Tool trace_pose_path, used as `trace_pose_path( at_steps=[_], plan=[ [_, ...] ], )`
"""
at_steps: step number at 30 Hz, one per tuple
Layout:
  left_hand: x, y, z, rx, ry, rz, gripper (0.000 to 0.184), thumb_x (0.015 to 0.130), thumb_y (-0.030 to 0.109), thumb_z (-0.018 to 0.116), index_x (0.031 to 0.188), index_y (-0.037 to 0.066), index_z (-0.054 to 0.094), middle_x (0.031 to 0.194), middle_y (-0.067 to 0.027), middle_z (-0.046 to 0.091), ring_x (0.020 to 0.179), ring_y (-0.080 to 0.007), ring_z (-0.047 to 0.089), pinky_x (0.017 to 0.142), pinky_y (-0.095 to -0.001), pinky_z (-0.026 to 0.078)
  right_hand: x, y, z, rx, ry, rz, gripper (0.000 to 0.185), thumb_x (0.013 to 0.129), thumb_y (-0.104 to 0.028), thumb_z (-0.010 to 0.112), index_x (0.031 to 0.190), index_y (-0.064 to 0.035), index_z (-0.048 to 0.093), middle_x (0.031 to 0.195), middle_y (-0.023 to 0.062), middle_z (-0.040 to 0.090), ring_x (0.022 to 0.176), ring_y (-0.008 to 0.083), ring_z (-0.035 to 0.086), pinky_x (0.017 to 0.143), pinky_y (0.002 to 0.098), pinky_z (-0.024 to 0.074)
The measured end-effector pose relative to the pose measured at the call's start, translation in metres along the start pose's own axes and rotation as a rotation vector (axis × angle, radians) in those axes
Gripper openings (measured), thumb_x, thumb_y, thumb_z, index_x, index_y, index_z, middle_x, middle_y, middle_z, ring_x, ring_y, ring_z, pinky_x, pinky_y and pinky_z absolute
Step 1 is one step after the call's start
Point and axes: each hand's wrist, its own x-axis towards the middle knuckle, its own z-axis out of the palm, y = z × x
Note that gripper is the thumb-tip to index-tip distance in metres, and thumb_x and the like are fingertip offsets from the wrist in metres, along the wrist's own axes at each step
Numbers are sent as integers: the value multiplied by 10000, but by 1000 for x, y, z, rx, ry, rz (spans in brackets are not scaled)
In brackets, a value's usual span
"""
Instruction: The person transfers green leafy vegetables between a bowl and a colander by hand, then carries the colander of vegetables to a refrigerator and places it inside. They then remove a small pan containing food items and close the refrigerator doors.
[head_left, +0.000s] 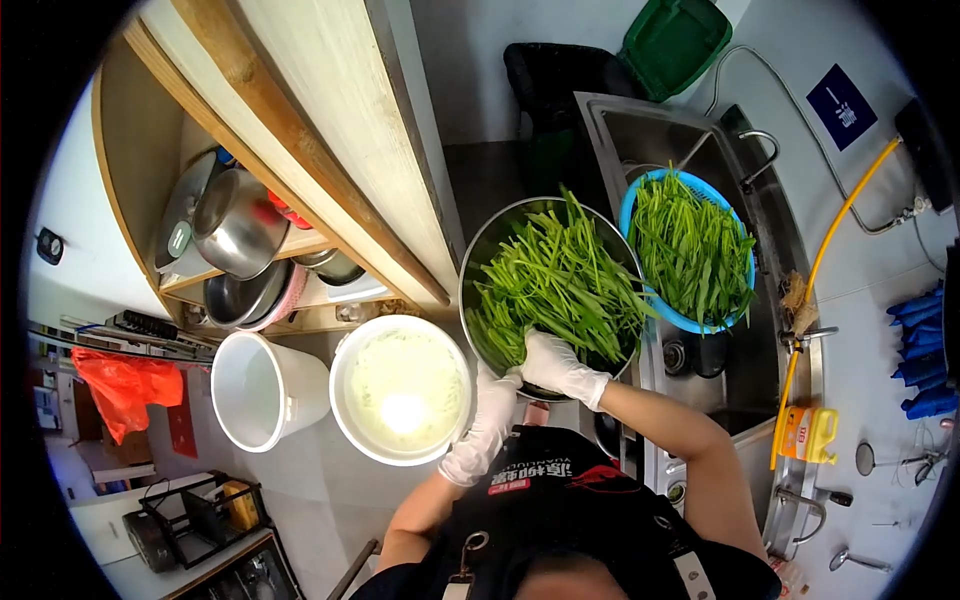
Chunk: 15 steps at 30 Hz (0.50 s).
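Note:
A large metal basin full of cut leafy green vegetables is in front of me. My left hand, in a white glove, is closed at the basin's near left rim, between the basin and a white bucket. The left fingertips are partly hidden. My right hand, also gloved in white, reaches over the near rim with its fingers closed into the stems. Pale, cloudy contents and a bright glare show inside the white bucket.
A blue basket of similar greens sits at the steel sink, right of the basin. Another white bucket stands left. Shelves hold metal pots. A yellow hose hangs along the wall, above a yellow jug.

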Motion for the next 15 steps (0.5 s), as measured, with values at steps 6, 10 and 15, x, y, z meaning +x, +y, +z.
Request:
trace_pose_path(
  at_steps=[6,10,15],
  plan=[
    [0,-5,-7,-25,-47,-69,429,734,-81,461,1161,-37,465,973,-136,596,774,-258,623,616,-369,564,3,-1,3,353,-45,25,468,649,-182,720,991,99,567,881,222,642,816,305,631,758,347,487],
    [-7,6,-8,-36,-48,-118,403,736,-63,452,1139,-52,449,947,-164,581,725,-294,628,544,-396,577,-2,-3,-17,484,-85,58,459,657,-187,705,986,106,577,890,190,639,798,254,617,749,315,478],
    [-12,13,-18,-46,-85,-164,384,743,-58,440,1126,-70,430,925,-182,565,684,-321,622,501,-401,586,-19,-12,-59,772,-161,21,361,713,-156,655,997,62,611,896,85,643,774,157,581,725,267,455]
  ],
)
